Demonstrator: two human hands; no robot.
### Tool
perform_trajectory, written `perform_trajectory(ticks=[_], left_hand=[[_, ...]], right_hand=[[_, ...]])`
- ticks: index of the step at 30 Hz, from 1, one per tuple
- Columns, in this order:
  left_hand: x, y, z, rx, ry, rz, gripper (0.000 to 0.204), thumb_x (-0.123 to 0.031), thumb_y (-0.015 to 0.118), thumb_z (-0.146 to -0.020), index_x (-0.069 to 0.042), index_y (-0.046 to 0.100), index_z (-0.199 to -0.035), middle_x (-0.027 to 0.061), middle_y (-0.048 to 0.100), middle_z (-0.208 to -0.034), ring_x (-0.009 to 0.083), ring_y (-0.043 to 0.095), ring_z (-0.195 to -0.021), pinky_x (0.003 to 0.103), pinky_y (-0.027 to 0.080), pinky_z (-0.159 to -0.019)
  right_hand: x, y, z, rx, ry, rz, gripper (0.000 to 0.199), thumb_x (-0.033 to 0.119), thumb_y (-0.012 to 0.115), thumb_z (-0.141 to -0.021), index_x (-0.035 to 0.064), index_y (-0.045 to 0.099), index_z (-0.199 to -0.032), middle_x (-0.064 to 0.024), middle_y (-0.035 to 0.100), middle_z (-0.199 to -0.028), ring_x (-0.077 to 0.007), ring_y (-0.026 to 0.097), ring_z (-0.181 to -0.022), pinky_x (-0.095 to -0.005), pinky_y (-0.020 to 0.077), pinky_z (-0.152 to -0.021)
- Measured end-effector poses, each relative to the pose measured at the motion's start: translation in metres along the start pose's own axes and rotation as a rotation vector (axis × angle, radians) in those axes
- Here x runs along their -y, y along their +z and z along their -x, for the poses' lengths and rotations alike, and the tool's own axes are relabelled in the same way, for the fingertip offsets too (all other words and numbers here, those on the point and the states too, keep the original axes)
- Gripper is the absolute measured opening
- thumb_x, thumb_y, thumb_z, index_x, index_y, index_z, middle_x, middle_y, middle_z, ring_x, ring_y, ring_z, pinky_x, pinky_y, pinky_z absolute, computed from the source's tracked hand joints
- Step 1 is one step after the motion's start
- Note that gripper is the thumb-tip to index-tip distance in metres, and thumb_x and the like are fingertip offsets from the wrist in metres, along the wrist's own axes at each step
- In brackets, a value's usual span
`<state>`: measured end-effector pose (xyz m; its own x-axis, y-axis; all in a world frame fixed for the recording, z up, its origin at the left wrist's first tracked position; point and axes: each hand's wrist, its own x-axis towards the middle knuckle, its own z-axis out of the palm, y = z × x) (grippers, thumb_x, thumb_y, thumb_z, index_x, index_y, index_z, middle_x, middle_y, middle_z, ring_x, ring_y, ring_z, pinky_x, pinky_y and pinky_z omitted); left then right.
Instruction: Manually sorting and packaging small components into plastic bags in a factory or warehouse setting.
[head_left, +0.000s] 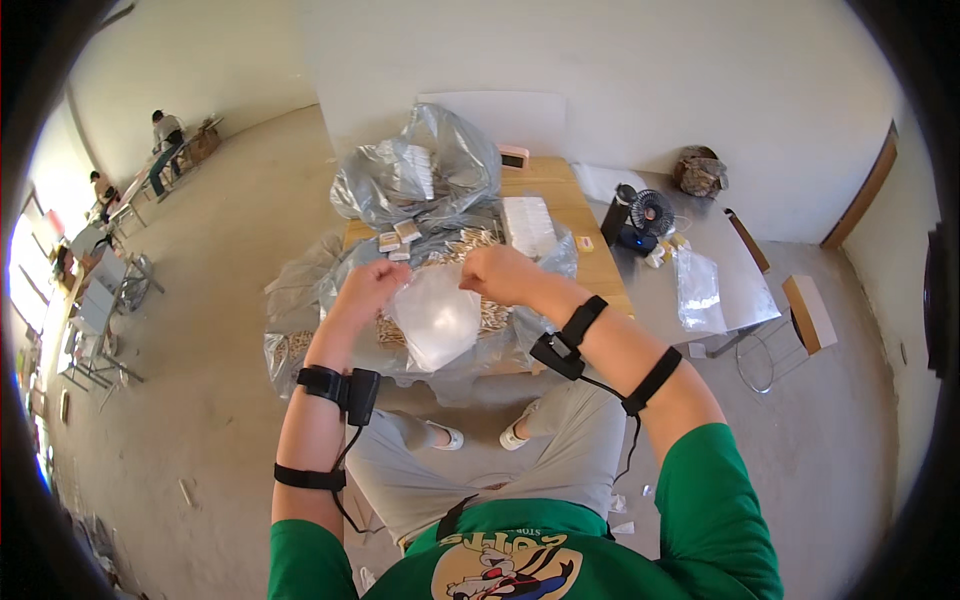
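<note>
Between my hands hangs a thin clear plastic bag [436, 325], its upper edge pinched at both corners. My left hand [374, 288] is closed on the left corner. My right hand [498, 274] has closed fingers on the right corner. Below the bag, many short wooden sticks with pale tips, apparently cotton swabs [494, 317], lie heaped on grey plastic sheeting [400, 372]. Small boxes [406, 231] sit just beyond my left hand. Past my right hand is a stack of white packs [528, 226].
A large grey plastic sack [465, 165] with white packs stands at the back of the wooden table [603, 272]. To the right, a metal table [735, 285] holds a small black fan [652, 212] and clear bags [699, 290]. Other people [166, 150] sit far left.
</note>
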<state>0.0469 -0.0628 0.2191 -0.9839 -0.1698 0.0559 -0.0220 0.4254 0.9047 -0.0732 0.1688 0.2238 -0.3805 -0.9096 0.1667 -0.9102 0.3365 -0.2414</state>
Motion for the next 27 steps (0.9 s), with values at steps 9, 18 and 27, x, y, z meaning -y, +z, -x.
perform_trajectory(ticks=[9,18,27], left_hand=[[0.085,0.037,0.038,-0.272,-0.017,0.804,0.072,-0.052,0.049,-0.091,-0.012,0.019,-0.142,0.0116,0.043,-0.130,0.0235,0.044,-0.116,0.042,0.035,-0.097],[0.021,0.164,0.033,0.240,0.032,1.611,0.073,-0.050,0.054,-0.088,-0.014,0.024,-0.143,0.0131,0.036,-0.143,0.0295,0.032,-0.133,0.049,0.024,-0.110],[0.015,0.181,0.031,0.081,-0.057,1.503,0.072,-0.044,0.060,-0.086,-0.006,0.030,-0.139,0.0115,0.042,-0.138,0.0289,0.043,-0.126,0.047,0.037,-0.104]], right_hand=[[0.048,-0.099,0.003,-0.269,0.033,-0.207,0.021,0.024,0.065,-0.082,0.0032,0.065,-0.082,-0.0105,0.061,-0.073,-0.0241,0.059,-0.069,-0.0362,0.0454,-0.062],[0.059,-0.141,0.034,-0.438,0.235,-0.383,0.019,0.019,0.069,-0.082,0.0007,0.064,-0.080,-0.0004,0.058,-0.064,-0.0068,0.052,-0.058,-0.0235,0.0419,-0.054],[0.047,-0.165,0.075,-0.237,0.374,-0.550,0.025,0.026,0.065,-0.086,0.0018,0.064,-0.081,0.0020,0.057,-0.065,-0.0069,0.053,-0.063,-0.0229,0.0421,-0.059]])
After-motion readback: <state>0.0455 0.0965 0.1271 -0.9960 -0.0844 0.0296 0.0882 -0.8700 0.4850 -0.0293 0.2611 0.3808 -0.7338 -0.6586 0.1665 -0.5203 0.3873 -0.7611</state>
